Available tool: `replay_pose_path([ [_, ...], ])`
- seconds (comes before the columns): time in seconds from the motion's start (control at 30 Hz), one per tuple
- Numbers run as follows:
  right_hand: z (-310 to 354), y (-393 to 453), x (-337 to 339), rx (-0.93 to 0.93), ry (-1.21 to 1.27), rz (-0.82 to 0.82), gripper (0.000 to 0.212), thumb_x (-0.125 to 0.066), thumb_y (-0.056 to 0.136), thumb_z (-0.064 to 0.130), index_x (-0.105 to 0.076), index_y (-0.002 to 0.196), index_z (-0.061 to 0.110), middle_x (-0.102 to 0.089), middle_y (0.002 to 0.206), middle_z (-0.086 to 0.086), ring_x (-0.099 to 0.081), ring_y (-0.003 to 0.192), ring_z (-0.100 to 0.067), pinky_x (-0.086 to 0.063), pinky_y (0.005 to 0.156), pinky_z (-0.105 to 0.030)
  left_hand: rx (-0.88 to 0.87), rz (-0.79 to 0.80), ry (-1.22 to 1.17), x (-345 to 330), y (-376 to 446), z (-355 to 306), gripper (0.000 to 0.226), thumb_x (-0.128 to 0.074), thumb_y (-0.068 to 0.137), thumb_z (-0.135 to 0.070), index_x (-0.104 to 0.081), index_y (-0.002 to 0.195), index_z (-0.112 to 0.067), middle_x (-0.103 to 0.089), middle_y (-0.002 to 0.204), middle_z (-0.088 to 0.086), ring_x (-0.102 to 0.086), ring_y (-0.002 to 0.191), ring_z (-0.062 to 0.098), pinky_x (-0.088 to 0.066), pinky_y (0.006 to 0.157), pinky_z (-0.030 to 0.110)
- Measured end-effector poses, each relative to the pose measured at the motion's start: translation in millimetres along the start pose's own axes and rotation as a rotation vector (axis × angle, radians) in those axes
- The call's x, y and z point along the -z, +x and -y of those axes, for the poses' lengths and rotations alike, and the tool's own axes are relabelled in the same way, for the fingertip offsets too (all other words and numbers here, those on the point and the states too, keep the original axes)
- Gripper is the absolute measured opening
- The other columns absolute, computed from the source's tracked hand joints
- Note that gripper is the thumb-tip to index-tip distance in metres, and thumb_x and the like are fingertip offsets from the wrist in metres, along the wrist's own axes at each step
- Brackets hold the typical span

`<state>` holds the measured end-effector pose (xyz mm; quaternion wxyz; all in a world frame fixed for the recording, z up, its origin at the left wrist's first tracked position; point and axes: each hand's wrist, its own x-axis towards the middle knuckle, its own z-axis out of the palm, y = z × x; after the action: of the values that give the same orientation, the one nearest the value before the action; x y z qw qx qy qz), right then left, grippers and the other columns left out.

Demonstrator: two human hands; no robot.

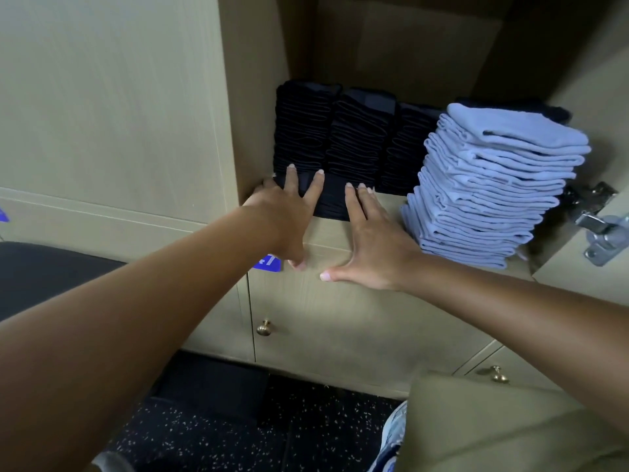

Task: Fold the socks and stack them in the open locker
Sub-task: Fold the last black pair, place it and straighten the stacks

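Note:
Inside the open locker (371,212), three stacks of folded black socks (354,137) stand at the back. A tall stack of folded light blue socks (490,185) leans at the front right. A low pile of folded black socks (332,199) lies at the front left of the shelf. My left hand (286,212) has straight, spread fingers touching this pile's left part. My right hand (371,240) lies flat beside it, fingertips at the pile's right edge, thumb spread over the shelf's front edge.
A metal hinge (599,226) sits on the open door at the right. Below are closed locker doors with brass knobs (264,328), and a blue number label (269,262). A dark bench (41,270) is at the left. Speckled black floor lies underneath.

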<state>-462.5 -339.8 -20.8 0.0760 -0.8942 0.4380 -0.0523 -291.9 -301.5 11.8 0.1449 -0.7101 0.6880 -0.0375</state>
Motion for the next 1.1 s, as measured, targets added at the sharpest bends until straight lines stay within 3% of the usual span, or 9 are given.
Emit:
replay_pose_path([
  [0.2,1.4,1.2,0.6,-0.007,0.012,0.010,0.149,-0.082,0.065,0.067,0.027,0.155,0.022,0.025,0.166,-0.003,0.022,0.154,-0.017,-0.004,0.127,-0.041,0.025,0.033,-0.074,-5.7,-0.1,-1.5,0.149,-0.082,0.073,-0.061,0.042,0.149,-0.026,0.032,0.161,0.026,0.001,0.151,0.056,-0.024,0.122,0.058],
  [0.33,6.0,0.8,7.8,-0.022,-0.012,0.022,0.146,-0.079,0.067,0.069,0.022,0.158,0.016,0.019,0.168,-0.007,0.019,0.155,-0.019,-0.001,0.125,-0.037,0.061,0.048,0.005,-2.7,-0.8,-6.9,0.153,-0.082,0.070,-0.066,0.042,0.149,-0.021,0.027,0.162,0.029,-0.004,0.150,0.055,-0.022,0.121,0.056],
  [0.47,14.4,-0.3,27.0,-0.063,0.000,0.034,0.141,-0.071,0.071,0.077,0.020,0.158,0.014,0.020,0.167,-0.007,0.024,0.153,-0.020,-0.002,0.125,-0.041,0.057,0.058,0.042,17.7,-2.9,-1.7,0.154,-0.081,0.064,-0.073,0.032,0.155,-0.023,0.014,0.167,0.026,-0.016,0.150,0.051,-0.027,0.120,0.052],
  [0.67,19.0,-2.1,48.4,-0.057,0.033,-0.012,0.130,-0.068,0.079,0.071,0.017,0.159,0.015,0.020,0.168,-0.008,0.020,0.154,-0.022,0.000,0.124,-0.041,0.015,-0.022,0.003,44.0,-15.5,14.7,0.146,-0.079,0.066,-0.073,0.022,0.159,-0.022,0.004,0.169,0.022,-0.012,0.152,0.047,-0.027,0.122,0.054],
  [0.73,16.8,-6.6,53.5,-0.060,0.053,-0.039,0.119,-0.068,0.085,0.063,0.011,0.161,0.017,0.015,0.169,-0.007,0.015,0.155,-0.023,-0.006,0.125,-0.043,-0.010,-0.074,-0.026,50.3,-23.2,19.2,0.135,-0.078,0.072,-0.068,0.012,0.161,-0.022,-0.010,0.168,0.020,-0.022,0.149,0.044,-0.031,0.120,0.052],
  [0.8,15.0,-12.8,57.3,-0.043,0.068,-0.118,0.102,-0.066,0.090,0.054,-0.005,0.162,0.015,-0.003,0.169,-0.008,0.001,0.156,-0.024,-0.014,0.124,-0.042,-0.047,-0.145,-0.064,52.7,-35.7,23.2,0.113,-0.076,0.081,-0.059,-0.006,0.162,-0.022,-0.030,0.160,0.015,-0.035,0.141,0.038,-0.038,0.115,0.049],
  [0.93,13.2,-32.6,59.8,0.003,0.098,-0.360,0.055,-0.062,0.097,0.038,-0.042,0.144,0.016,-0.047,0.140,-0.002,-0.037,0.132,-0.021,-0.035,0.106,-0.033,-0.086,-0.306,-0.200,47.5,-73.7,27.8,0.062,-0.065,0.094,-0.049,-0.043,0.146,-0.024,-0.053,0.135,0.002,-0.048,0.124,0.023,-0.049,0.100,0.040],
  [1.1,19.7,-69.3,56.5,0.039,0.187,-0.465,0.027,-0.060,0.098,0.030,-0.055,0.123,0.020,-0.056,0.115,0.007,-0.047,0.114,-0.014,-0.040,0.087,-0.029,-0.048,-0.464,-0.322,34.3,-137.9,27.4,0.024,-0.058,0.097,-0.049,-0.055,0.111,-0.030,-0.063,0.105,-0.011,-0.057,0.099,0.016,-0.052,0.081,0.036],
])
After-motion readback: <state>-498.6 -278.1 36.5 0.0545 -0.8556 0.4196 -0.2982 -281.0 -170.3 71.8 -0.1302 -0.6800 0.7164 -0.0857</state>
